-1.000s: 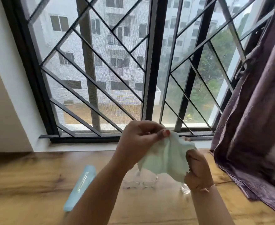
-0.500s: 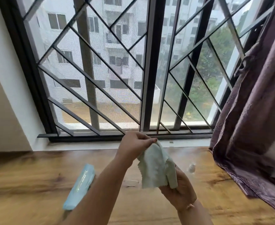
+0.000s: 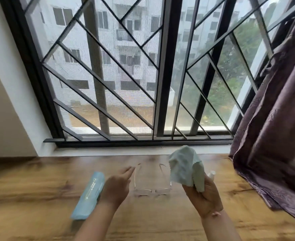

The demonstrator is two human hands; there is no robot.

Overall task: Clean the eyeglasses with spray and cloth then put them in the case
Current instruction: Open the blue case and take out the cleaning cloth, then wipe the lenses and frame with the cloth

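Note:
Thin-framed eyeglasses (image 3: 152,188) lie unfolded on the wooden table (image 3: 30,181), lenses toward me, temples pointing to the window. My left hand (image 3: 116,185) hovers just left of them, fingers straight, holding nothing. My right hand (image 3: 204,195) grips a pale green cloth (image 3: 185,166) bunched above the palm, to the right of the glasses. A light blue case (image 3: 89,193) lies closed on the table left of my left hand. A small clear spray bottle (image 3: 211,173) peeks out behind my right hand, mostly hidden.
A barred window (image 3: 160,75) with a white sill (image 3: 126,150) runs along the table's far edge. A purple curtain (image 3: 273,127) hangs at the right and drapes onto the table's right end.
My left hand has let go of the cloth and dropped toward the glasses. The cloth now stays in my right hand alone. The camera tilted down, showing the glasses fully.

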